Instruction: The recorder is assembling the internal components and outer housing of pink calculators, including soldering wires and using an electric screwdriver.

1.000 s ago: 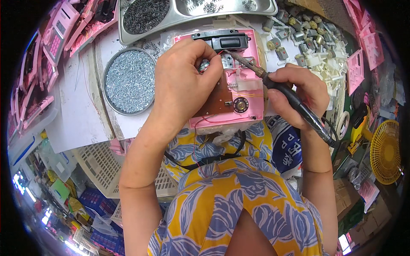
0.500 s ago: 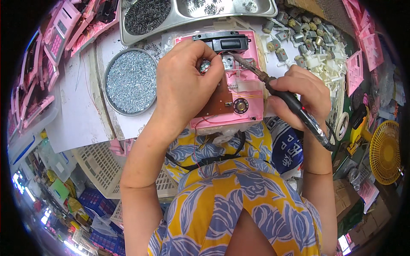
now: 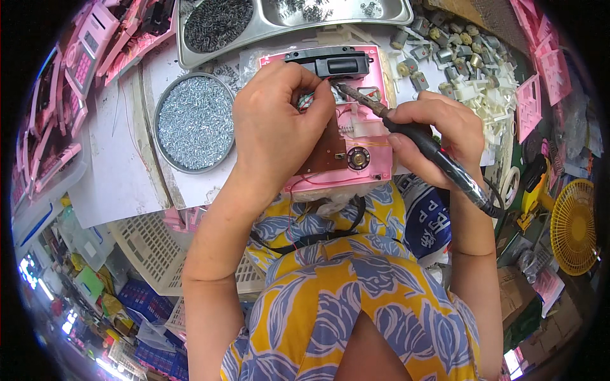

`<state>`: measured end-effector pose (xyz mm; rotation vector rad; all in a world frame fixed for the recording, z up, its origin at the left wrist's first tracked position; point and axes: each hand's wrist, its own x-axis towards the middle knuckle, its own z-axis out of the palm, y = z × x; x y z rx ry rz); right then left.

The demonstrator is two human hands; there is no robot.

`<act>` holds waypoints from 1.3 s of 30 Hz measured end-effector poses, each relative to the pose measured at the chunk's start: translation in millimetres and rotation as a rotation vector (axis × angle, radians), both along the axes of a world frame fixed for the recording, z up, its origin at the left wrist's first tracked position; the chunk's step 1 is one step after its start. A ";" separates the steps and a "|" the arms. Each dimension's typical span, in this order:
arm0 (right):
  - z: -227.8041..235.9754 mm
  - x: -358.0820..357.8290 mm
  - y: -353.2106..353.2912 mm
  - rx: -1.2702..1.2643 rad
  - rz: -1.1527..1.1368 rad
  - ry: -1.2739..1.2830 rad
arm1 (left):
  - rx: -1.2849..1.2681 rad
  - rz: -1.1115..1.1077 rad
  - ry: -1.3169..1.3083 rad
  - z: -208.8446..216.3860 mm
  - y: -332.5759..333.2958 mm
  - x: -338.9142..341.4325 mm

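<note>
A pink plastic housing (image 3: 380, 159) lies before me with a brown circuit board (image 3: 323, 157), a small round speaker (image 3: 358, 158) and a black part (image 3: 343, 65) along its far side. My right hand (image 3: 445, 136) grips a soldering iron (image 3: 420, 135), its tip pointing left into the far middle of the housing. Over the housing's left part, my left hand (image 3: 276, 114) pinches with thumb and forefinger close to that tip. A bit of red wire shows by those fingertips; the rest of what they hold is hidden.
Left of the housing stands a round dish (image 3: 194, 122) of small screws. A metal tray (image 3: 279, 30) with springs is at the back. Small motors (image 3: 418, 81) and white plastic parts (image 3: 486, 105) are heaped at right. Pink housings (image 3: 89, 47) are stacked far left; a yellow fan (image 3: 573, 227) stands far right.
My right hand and the soldering iron have shifted slightly left, the tip now nearer my left fingertips. My left hand stays nearly in place, still pinching.
</note>
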<state>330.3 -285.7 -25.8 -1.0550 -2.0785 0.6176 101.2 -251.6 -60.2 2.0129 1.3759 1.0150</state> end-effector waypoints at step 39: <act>3.0 46.5 -32.5 -0.030 -0.220 0.157 | 0.117 0.083 0.078 -0.6 -7.6 5.9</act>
